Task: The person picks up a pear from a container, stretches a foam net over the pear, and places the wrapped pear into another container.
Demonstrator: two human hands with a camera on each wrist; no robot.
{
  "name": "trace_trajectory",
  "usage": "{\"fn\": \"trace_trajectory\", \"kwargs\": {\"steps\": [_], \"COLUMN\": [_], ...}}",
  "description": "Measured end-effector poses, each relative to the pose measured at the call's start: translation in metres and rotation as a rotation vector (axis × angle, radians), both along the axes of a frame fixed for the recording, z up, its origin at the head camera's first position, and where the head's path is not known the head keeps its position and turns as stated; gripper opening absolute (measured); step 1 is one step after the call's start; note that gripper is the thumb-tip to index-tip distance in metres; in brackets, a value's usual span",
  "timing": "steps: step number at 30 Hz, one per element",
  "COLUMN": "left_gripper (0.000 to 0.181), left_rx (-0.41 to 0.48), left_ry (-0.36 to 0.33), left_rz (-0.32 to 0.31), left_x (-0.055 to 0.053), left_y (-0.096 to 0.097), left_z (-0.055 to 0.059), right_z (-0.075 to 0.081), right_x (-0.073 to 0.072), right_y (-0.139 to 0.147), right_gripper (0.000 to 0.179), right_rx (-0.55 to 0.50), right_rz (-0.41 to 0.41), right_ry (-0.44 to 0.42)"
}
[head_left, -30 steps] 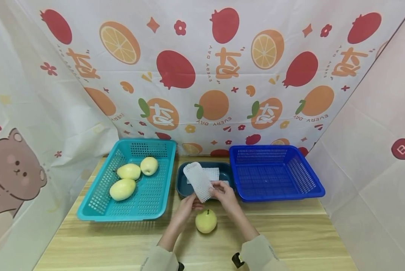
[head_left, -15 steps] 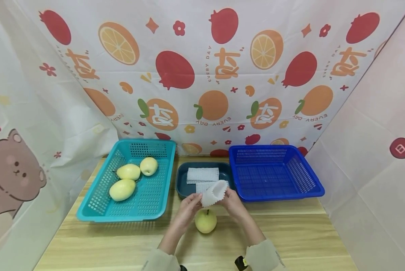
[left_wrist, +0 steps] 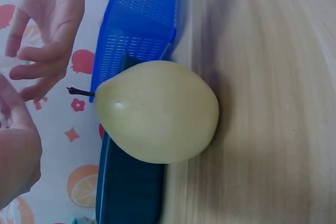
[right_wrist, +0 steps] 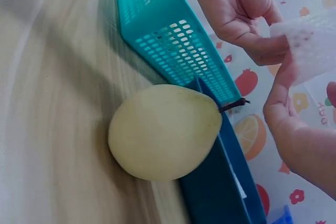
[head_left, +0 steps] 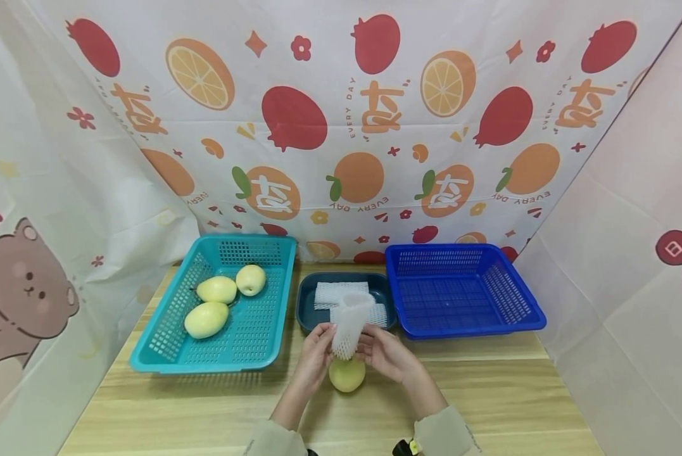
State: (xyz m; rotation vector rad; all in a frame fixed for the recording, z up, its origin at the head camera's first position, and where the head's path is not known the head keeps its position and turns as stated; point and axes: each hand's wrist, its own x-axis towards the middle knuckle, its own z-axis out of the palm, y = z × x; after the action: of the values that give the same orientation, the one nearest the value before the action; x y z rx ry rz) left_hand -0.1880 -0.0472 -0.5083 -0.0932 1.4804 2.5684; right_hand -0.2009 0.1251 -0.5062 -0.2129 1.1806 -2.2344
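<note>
A white foam fruit net sleeve (head_left: 351, 320) stands up between my two hands in the head view, its open end at the top. My left hand (head_left: 315, 354) pinches its left side and my right hand (head_left: 389, 354) holds its right side low down. Just below the sleeve, a yellow-green pear (head_left: 346, 376) rests upright on the table, its top partly covered by the sleeve. Both wrist views show the pear with its dark stem (left_wrist: 80, 92) apart from the fingers. In the right wrist view the sleeve (right_wrist: 310, 48) is cut off by the frame edge.
Behind the hands, a dark teal tray (head_left: 306, 310) contains more white foam sleeves (head_left: 341, 294). At the left, a turquoise basket (head_left: 261, 335) holds several pears (head_left: 206, 318). A blue basket (head_left: 449, 304) stands at the right, against the tray.
The hands have turned the sleeve from leaning left, through pointing its mouth toward the camera, to nearly upright, and its lower end has come down over the pear's top in view.
</note>
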Motion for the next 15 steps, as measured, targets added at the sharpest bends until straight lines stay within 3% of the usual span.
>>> {"fn": "trace_trajectory", "kwargs": {"steps": [7, 10, 12, 15], "left_gripper": [0.016, 0.015, 0.015, 0.015], "left_rx": [-0.07, -0.069, -0.046, 0.026], "left_ry": [0.003, 0.006, 0.01, 0.017], "left_rz": [-0.01, -0.038, -0.093, -0.225], "left_x": [0.001, 0.002, 0.004, 0.006], "left_y": [-0.001, -0.002, -0.004, -0.008], "left_z": [-0.005, -0.008, -0.009, -0.011], "right_z": [-0.007, -0.008, -0.008, -0.006], "right_x": [0.002, 0.003, 0.003, 0.003], "right_y": [-0.003, -0.002, -0.001, 0.001], "right_gripper": [0.031, 0.031, 0.03, 0.025], "right_rx": [-0.052, -0.105, -0.137, -0.17], "right_rz": [0.081, 0.099, 0.105, 0.078], "right_ry": [-0.043, -0.01, 0.029, 0.081]}}
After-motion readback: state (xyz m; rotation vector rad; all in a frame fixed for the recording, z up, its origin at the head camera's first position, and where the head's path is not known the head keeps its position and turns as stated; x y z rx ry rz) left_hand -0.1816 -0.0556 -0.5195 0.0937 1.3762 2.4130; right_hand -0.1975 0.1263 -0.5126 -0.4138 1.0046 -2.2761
